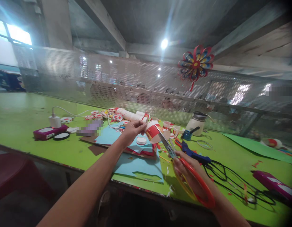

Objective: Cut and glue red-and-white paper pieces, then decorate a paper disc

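Over green table [23,116], left hand [133,129] – paper cup [152,131] (held), scissors [183,164].

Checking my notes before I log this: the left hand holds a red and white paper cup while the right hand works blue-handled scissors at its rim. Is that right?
Not quite. In the head view the scissors in the right hand have red and yellow handles, not blue. The rest holds: the left hand holds the red and white paper cup, blades at its rim.

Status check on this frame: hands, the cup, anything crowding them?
Left hand grips red-and-white paper cup. Right hand holds scissors, blades at cup's rim. Blue paper and scraps below; nothing blocking.
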`<state>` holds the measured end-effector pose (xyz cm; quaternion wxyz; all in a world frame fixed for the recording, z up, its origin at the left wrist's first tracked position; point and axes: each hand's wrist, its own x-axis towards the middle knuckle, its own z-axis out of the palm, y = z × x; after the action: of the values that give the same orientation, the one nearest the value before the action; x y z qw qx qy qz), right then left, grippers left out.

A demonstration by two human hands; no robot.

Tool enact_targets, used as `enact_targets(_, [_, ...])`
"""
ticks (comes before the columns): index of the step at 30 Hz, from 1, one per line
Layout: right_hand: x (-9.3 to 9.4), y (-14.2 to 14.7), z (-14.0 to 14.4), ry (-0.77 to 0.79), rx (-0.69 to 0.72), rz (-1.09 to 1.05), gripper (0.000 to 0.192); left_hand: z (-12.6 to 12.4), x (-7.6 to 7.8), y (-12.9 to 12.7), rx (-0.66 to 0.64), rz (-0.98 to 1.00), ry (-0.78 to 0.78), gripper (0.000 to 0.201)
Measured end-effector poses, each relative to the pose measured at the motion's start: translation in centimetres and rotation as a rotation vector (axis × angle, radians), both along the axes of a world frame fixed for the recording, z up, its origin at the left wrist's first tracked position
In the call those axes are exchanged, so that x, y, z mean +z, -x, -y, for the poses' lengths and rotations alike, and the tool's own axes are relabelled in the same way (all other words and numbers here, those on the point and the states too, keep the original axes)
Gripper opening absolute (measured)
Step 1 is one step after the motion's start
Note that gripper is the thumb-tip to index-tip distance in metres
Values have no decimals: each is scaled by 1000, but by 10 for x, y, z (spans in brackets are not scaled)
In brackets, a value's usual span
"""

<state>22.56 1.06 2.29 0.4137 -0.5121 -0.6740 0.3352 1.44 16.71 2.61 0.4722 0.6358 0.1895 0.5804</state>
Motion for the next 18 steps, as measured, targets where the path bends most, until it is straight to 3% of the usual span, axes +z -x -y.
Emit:
enact_targets(10, [-3, -9, -1, -61, 87, 66, 33, 0, -1, 1, -43, -27, 35, 26])
enact_targets(18, [-1, -14, 0, 1, 167, -18, 30, 5, 3, 2, -60, -46, 30, 26])
